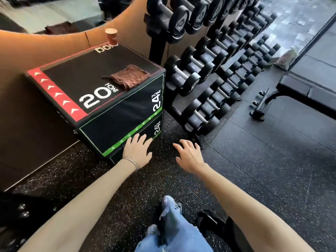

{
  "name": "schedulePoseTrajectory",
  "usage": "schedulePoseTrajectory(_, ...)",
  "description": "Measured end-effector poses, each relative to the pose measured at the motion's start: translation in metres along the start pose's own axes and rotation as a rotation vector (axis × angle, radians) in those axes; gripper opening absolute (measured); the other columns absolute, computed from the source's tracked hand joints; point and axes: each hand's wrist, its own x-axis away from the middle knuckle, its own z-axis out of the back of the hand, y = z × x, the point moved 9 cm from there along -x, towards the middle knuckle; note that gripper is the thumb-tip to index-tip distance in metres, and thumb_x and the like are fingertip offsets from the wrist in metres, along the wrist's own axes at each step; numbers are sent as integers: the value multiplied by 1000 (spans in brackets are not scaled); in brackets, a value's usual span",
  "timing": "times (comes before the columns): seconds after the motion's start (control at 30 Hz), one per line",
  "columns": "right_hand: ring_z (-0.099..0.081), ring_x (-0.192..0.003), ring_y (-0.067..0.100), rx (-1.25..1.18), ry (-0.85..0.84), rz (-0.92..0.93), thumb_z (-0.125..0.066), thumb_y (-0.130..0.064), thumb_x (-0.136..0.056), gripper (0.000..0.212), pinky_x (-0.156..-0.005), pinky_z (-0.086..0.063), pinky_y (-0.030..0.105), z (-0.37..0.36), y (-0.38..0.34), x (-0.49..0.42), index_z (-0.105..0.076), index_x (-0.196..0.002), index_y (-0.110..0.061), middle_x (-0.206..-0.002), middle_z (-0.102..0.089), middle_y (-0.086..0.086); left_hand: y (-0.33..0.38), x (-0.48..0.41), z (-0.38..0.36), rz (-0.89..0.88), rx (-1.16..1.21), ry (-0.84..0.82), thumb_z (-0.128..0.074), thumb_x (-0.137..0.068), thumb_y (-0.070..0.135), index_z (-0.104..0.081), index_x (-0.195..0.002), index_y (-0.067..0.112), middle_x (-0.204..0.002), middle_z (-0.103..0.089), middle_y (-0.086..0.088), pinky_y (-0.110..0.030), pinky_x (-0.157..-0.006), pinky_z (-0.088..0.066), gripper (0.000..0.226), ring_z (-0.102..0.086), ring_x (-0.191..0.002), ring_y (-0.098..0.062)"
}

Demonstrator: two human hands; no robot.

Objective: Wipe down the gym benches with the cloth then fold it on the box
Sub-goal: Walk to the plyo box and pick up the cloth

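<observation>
Lying folded on box (76,82): cloth (130,77); both hands empty, fingers spread

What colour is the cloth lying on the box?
Reddish brown. The cloth lies crumpled on the box, shown best in the head view.

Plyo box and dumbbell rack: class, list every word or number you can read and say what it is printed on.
"20 INCH": white, on the top face of the plyo box.
"24 INCH": white, on its side, twice, one above the other.
White lettering at the top's far edge, by the paper cup: not readable.
Marks on the dumbbell ends: too blurred.
</observation>
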Motion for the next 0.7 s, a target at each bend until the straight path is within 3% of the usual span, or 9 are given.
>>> schedulePoseTrajectory(0.47, -23, -139, 25, 7, 5, 130, -52, -31, -92, 57, -111, -22, 51, 51, 3, -251, -31, -144, -24, -149, -30, 7, -123, -193, 27, 144, 10, -28, -37, -94, 48, -19, -149, 26, -157, -19, -2, -42, -117, -16, 62, -15, -145, -25)
schedulePoseTrajectory(0.7, -23, -139, 23, 8, 9, 180, -52, -30, -93, 56, -112, -21, 47, 83, -6, -353, -31, -145, -23, -150, -28, 6, -178, -277, 56, 189, 49, 53, -44, -91, 46, -27, -147, 22, -155, -25, -7, -42, -114, -22, 63, -21, -142, -27)
